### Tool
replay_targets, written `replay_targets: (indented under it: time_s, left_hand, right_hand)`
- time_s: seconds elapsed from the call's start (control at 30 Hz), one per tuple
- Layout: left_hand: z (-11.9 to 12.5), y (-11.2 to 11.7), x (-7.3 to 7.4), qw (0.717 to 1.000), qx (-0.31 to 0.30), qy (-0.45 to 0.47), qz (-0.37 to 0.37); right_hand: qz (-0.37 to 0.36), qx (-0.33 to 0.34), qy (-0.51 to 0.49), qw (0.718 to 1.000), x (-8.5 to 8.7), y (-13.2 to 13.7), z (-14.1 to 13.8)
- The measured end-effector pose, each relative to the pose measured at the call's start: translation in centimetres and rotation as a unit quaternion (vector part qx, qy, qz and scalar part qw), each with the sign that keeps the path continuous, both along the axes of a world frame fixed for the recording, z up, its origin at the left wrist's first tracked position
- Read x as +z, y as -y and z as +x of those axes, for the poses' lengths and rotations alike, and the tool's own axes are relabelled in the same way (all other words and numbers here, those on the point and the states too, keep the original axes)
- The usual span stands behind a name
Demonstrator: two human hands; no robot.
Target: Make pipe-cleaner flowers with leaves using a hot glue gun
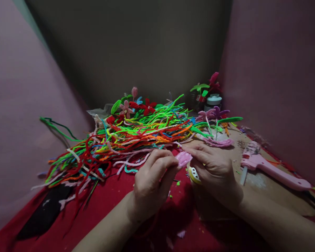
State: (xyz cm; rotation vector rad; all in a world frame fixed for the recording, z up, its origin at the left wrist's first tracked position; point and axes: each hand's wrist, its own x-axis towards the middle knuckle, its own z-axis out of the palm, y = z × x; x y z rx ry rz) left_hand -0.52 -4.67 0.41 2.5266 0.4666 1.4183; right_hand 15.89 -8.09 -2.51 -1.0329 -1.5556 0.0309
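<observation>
Between my two hands is a small bunch of fuzzy pink pipe cleaner (pixel 184 159). My left hand (pixel 153 171) pinches its left side, with the fingers curled around. From the right, the thumb and fingers of my right hand (pixel 212 168) close on its other edge. A yellow, rounded object with a white, dark-dotted face (pixel 194 175) shows just below my right fingers; most of it is hidden. Right behind my hands lies a large heap of pipe cleaners (pixel 147 129) in green, red, orange, pink and other colours.
A pink glue gun (pixel 275 169) rests on a cardboard sheet (pixel 225 206) at the right. Finished pipe cleaner flowers (pixel 149 106) stand behind the heap, and purple ones (pixel 216 112) lie at the right. A black flat item (pixel 44 211) is on the red cloth (pixel 107 196). A pale-lidded jar (pixel 214 100) stands behind.
</observation>
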Motion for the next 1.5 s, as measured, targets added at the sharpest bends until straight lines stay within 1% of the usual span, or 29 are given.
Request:
replay_targets:
  time_s: [0.13,0.17,0.33,0.43,0.57,0.77,0.87,0.93,1.0,1.1,1.23,1.37,1.5]
  left_hand:
    - [0.0,-0.1,-0.4,0.997,-0.032,0.045,-0.062]
    - [0.0,-0.2,-0.4,0.996,-0.035,0.051,-0.061]
    - [0.0,-0.2,-0.1,0.999,0.002,0.003,0.048]
    - [-0.2,-0.1,0.1,0.996,0.014,-0.020,0.086]
    - [-0.3,-0.2,0.2,0.993,0.036,-0.043,0.104]
    - [-0.5,-0.4,0.2,0.995,0.031,-0.026,0.096]
    - [-0.5,-0.4,0.4,0.993,0.049,-0.039,0.102]
    - [-0.5,-0.3,0.6,0.992,0.061,-0.049,0.103]
    - [-0.5,-0.2,0.7,0.991,0.068,-0.051,0.103]
    - [-0.6,-0.2,0.6,0.989,0.072,-0.053,0.114]
    - [-0.7,-0.3,0.4,0.987,0.078,-0.055,0.132]
    - [-0.9,-0.4,0.2,0.984,0.081,-0.056,0.145]
    - [-0.9,-0.4,0.1,0.986,0.073,-0.044,0.142]
  right_hand:
    - [0.001,-0.013,0.004,1.000,0.2,0.0,0.0]
    - [0.001,-0.017,0.006,1.000,0.2,0.1,0.0]
    - [0.009,-0.007,0.027,1.000,0.3,0.1,0.0]
    - [0.019,-0.008,0.033,0.999,0.2,0.0,0.0]
    - [0.026,-0.017,0.027,0.999,0.1,-0.1,0.0]
    - [0.025,-0.033,0.036,0.998,0.3,-0.1,-0.2]
    - [0.027,-0.029,0.024,0.999,0.1,-0.2,-0.3]
    - [0.011,-0.037,0.006,0.999,-0.1,-0.2,-0.3]
    - [-0.020,-0.041,-0.020,0.999,-0.5,-0.1,-0.3]
    - [-0.067,-0.016,-0.065,0.995,-0.7,0.0,-0.3]
    - [-0.103,0.011,-0.097,0.990,-0.5,0.2,-0.3]
    - [-0.115,0.042,-0.121,0.985,-0.2,0.4,-0.4]
    - [-0.103,0.035,-0.100,0.989,0.0,0.5,-0.2]
